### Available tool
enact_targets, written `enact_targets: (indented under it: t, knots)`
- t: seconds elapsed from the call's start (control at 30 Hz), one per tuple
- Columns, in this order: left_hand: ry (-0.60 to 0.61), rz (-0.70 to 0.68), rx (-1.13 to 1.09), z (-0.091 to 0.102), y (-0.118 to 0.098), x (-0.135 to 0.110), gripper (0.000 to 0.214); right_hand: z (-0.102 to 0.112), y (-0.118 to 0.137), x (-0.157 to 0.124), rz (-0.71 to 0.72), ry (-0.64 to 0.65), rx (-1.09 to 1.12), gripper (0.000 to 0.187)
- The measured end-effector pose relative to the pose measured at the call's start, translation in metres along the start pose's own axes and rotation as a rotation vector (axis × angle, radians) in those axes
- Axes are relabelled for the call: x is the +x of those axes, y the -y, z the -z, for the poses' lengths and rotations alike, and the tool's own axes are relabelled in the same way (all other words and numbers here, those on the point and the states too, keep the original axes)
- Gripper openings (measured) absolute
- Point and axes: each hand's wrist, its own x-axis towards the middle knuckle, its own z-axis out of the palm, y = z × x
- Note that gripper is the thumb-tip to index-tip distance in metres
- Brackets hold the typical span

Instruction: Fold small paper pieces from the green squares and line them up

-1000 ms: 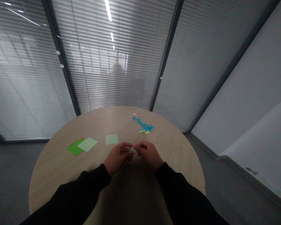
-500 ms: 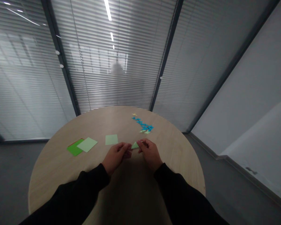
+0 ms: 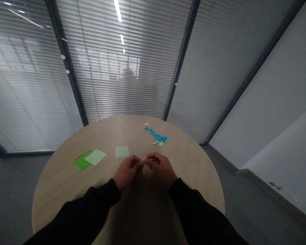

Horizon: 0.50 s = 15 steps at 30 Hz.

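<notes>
A small folded piece of light green paper [image 3: 142,160] is pinched between my two hands, mostly covered by the fingers. My left hand [image 3: 129,171] closes on its left side, thumb against fingertips. From the right, my right hand [image 3: 162,167] grips it with thumb and forefinger. Just beyond my left hand lies a flat pale green paper square [image 3: 121,151]. Farther left, another pale green sheet [image 3: 95,157] overlaps a stack of brighter green paper [image 3: 82,164] with a reddish edge showing.
Folded blue paper pieces [image 3: 155,135] form a line at the far right of the round wooden table [image 3: 66,183]. A yellow one [image 3: 147,124] sits at its far end, and pale green ones [image 3: 158,143] at its near end. Blinds [image 3: 127,98] cover the glass behind.
My right hand has shifted left, closer to my left hand. The green paper, a visible triangle before, now shows only a small bit between the fingertips.
</notes>
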Motion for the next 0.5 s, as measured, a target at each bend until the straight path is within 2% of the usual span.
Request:
enact_targets:
  t: [0.13, 0.2, 0.3, 0.4, 0.5]
  knots:
    - [0.014, 0.001, -0.032, -0.002, -0.002, 0.0, 0.03, 0.002, -0.001, 0.0, 0.088, -0.054, -0.044, 0.023]
    - [0.027, 0.038, -0.184, -0.003, -0.005, -0.001, 0.035, 0.002, 0.001, -0.001, 0.163, -0.102, -0.078, 0.02]
    - [0.08, 0.159, -0.459, -0.004, -0.01, -0.004, 0.041, 0.004, 0.007, -0.004, 0.368, -0.153, -0.22, 0.017]
    - [0.098, 0.19, -0.596, -0.004, -0.012, -0.006, 0.043, 0.007, 0.011, -0.006, 0.523, -0.077, -0.38, 0.015]
    - [0.061, 0.149, -0.588, -0.004, -0.011, -0.006, 0.044, 0.008, 0.01, -0.006, 0.571, -0.015, -0.474, 0.013]
